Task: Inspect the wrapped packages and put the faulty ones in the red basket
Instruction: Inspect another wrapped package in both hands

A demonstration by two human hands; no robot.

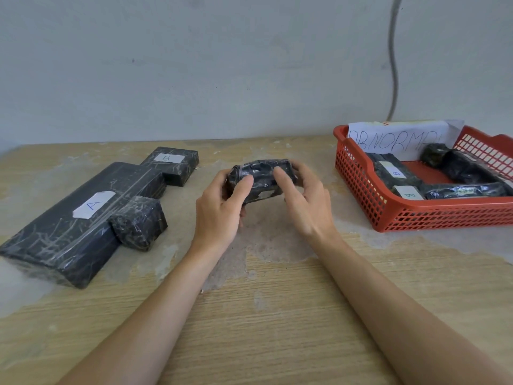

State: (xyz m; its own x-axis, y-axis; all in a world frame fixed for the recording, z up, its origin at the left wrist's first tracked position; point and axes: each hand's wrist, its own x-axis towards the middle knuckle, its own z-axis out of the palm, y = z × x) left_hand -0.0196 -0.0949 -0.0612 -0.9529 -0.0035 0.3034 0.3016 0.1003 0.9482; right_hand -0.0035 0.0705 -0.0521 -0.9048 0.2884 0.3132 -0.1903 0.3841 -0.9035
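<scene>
A small black wrapped package [262,173] is held above the table's middle between both hands. My left hand [219,209] grips its left end, thumb on top. My right hand [302,201] holds its right end, thumb across the top. The red basket [433,215] stands at the right with several black wrapped packages inside, two labelled B [394,170]. On the left lie a long flat package labelled A [69,232], a small blocky package [138,222] leaning on it, and a package labelled B [173,162] behind.
A paper sign with handwritten letters [399,137] stands at the back of the basket. A grey cable [392,59] hangs down the wall behind it. The worn wooden table [263,315] runs to the wall.
</scene>
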